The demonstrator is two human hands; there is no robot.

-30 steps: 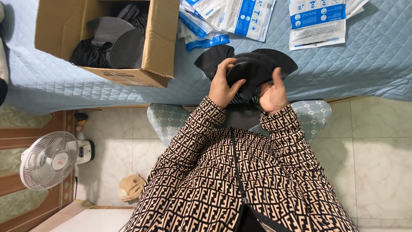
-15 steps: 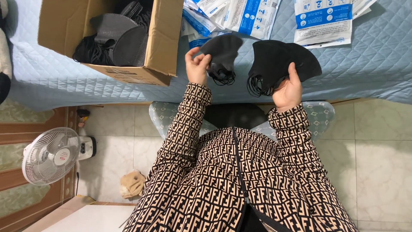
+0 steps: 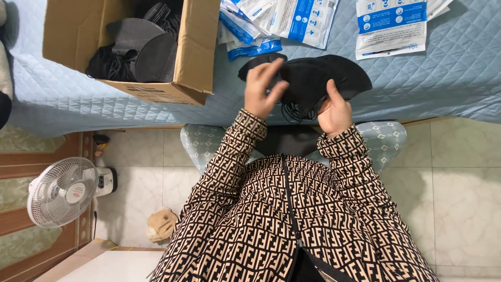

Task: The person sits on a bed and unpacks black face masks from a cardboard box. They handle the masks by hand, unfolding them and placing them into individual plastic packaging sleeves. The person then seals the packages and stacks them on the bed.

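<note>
Blue quilted surface [image 3: 443,83] across the top, tiled floor [image 3: 459,198] below, white fan [image 3: 61,191] low at left. Cardboard box [image 3: 195,49] on the surface at left, dark masks [image 3: 141,52] inside. White-and-blue packets [image 3: 391,26] lie along the far edge. Both hands meet over the near edge of the surface on a stack of black masks [image 3: 318,78]. Right hand [image 3: 335,110] fingers clamped on the stack's lower edge, ear loops hanging beside it. Left hand [image 3: 263,89] fingers spread, tips pressing the stack's left end.
</note>
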